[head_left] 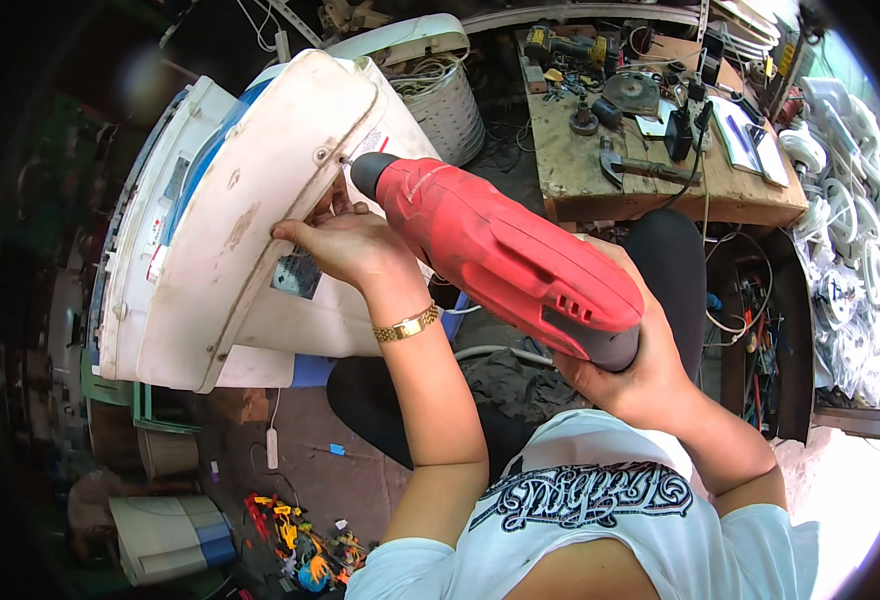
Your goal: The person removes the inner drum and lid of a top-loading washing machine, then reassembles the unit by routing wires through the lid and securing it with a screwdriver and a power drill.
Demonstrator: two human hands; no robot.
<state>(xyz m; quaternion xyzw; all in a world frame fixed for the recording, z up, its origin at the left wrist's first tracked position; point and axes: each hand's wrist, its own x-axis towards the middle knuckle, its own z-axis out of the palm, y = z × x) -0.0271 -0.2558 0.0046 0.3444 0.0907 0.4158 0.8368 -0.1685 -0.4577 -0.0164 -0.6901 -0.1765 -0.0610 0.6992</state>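
A red power drill (510,255) with a black chuck is gripped in my right hand (650,360), its fingers wrapped round the grip. The drill tip points left at a screw spot on the rim of a large, stained white plastic housing (260,170), touching or nearly touching it. My left hand (355,245) holds the housing's rim just below the tip, thumb on the near face and fingers partly hidden behind the rim. The housing stands tilted in front of me, with a blue-edged white part (175,190) behind it.
A wooden workbench (610,185) at the upper right bears a hammer (645,170), a yellow-black power tool (570,45) and a notebook (745,140). White plastic parts (845,200) hang at the far right. Colourful scraps (300,540) lie on the floor, lower left.
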